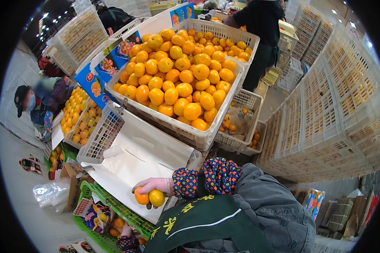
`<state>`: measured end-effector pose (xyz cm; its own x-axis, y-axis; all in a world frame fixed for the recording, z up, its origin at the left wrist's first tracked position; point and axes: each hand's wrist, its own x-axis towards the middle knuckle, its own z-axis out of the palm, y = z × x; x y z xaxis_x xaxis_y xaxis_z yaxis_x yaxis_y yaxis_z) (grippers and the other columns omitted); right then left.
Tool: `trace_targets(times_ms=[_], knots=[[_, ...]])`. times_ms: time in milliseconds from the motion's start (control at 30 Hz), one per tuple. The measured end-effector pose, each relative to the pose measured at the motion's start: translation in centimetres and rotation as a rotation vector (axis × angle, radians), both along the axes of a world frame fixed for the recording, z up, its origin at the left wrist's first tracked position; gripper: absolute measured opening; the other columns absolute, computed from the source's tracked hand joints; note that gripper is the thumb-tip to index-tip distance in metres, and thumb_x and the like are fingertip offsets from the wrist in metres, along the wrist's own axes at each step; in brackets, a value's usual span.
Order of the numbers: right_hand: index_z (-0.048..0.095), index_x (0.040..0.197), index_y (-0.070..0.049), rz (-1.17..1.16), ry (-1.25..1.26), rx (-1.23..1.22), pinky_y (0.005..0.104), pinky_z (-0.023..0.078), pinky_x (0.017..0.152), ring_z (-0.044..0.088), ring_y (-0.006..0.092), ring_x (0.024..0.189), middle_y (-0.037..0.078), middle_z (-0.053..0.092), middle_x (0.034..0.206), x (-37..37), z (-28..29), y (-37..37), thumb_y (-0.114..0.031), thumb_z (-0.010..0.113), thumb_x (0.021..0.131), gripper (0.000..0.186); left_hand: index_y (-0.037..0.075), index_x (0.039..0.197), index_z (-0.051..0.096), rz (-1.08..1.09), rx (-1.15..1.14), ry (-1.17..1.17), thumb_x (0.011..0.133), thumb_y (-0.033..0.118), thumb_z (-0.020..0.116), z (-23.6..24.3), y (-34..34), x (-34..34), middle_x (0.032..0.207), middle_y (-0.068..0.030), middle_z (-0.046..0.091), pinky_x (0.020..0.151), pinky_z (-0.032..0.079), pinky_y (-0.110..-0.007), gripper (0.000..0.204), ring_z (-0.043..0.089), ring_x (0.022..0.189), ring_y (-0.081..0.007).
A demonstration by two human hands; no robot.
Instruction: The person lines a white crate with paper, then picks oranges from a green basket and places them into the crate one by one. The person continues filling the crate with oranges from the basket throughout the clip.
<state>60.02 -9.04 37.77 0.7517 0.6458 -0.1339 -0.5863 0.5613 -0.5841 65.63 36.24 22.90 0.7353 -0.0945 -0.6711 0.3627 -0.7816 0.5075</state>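
Beside the smooth green apron (202, 219), the left hand (126, 230) dips among orange fruit (119, 222) in a slatted green plastic crate (122, 211); the rim partly blocks it, so whether its fingers grip cannot be told. The right hand (156, 184) has its fingers curled round two smooth, round citrus fruits (157, 198), above a creased white sheet (131, 143) lining a lattice-walled basket (98, 139). Beyond, a white plastic crate (158, 119) brims with glossy mandarins (173, 76), and tall latticed stacks (320, 118) stand to the right
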Motion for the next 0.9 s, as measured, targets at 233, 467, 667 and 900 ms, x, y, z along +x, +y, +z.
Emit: trace_targets(times_ms=[233, 467, 667, 900], knots=[[0.040, 0.145, -0.010, 0.029, -0.008, -0.048, 0.0387, 0.059, 0.063, 0.070, 0.0281, 0.082, 0.015, 0.061, 0.110, 0.0, 0.3, -0.4, -0.041, 0.063, 0.093, 0.065, -0.001, 0.137, 0.051, 0.154, -0.203, 0.062, 0.077, 0.016, 0.075, -1.7, 1.5, 0.2, 0.115, -0.0133, 0.067, 0.079, 0.057, -0.035, 0.066, 0.068, 0.095, -0.0236], [0.041, 0.145, -0.007, 0.040, -0.002, -0.015, 0.0412, 0.059, 0.075, 0.069, 0.0283, 0.091, 0.016, 0.061, 0.117, 0.7, 1.0, 0.4, -0.035, 0.063, 0.093, 0.063, 0.002, 0.139, 0.051, -0.254, 0.060, -0.153, 0.077, 0.037, 0.075, -0.1, 0.1, 0.0, 0.115, -0.0168, 0.068, 0.088, 0.053, -0.037, 0.075, 0.067, 0.102, -0.0269], [0.038, 0.147, -0.003, 0.046, 0.016, -0.099, 0.0427, 0.059, 0.075, 0.067, 0.0346, 0.096, 0.026, 0.059, 0.125, 0.1, 2.3, 0.7, -0.038, 0.061, 0.092, 0.068, 0.000, 0.126, 0.058, -0.273, 0.033, -0.732, 0.085, 0.024, 0.066, 8.7, 0.6, -1.7, 0.121, -0.0209, 0.063, 0.099, 0.049, -0.043, 0.048, 0.061, 0.113, -0.0346], [0.040, 0.143, -0.003, 0.205, 0.030, -0.167, 0.0422, 0.060, 0.069, 0.067, 0.0359, 0.088, 0.027, 0.058, 0.123, -1.7, 2.3, 4.8, -0.036, 0.067, 0.088, 0.069, 0.007, 0.128, 0.060, 0.613, 0.224, -1.054, 0.091, 0.025, 0.064, 20.6, 2.2, -17.8, 0.116, -0.0190, 0.068, 0.092, 0.052, -0.038, 0.041, 0.067, 0.106, -0.0304]])
